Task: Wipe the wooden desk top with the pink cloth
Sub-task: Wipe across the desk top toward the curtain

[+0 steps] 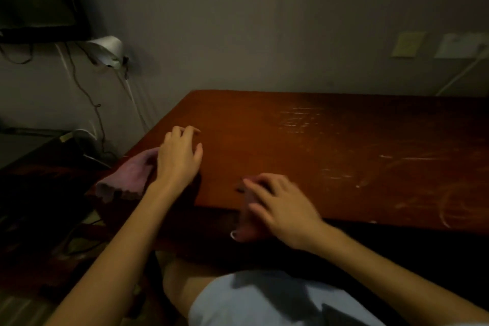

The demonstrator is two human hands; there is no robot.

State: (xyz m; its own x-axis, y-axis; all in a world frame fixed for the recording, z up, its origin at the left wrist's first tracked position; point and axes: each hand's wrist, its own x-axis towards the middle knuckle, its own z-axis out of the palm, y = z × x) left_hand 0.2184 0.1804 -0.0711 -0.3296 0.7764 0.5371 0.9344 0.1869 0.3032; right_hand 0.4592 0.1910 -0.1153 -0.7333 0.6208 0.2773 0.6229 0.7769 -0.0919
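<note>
both flat, left hand (pixel 180 159) and right hand (pixel 284 210) press pink cloth (pixel 127 178), cables (pixel 98 114) beside desk (pixel 304 145).

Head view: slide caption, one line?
Left hand and right hand rest on pink cloth draped over a corner of the wooden desk.

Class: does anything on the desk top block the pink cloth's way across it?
Nothing visible does. The pink cloth lies partly under the left hand at the left corner of the desk top; ahead, only pale scuff marks show.
</note>
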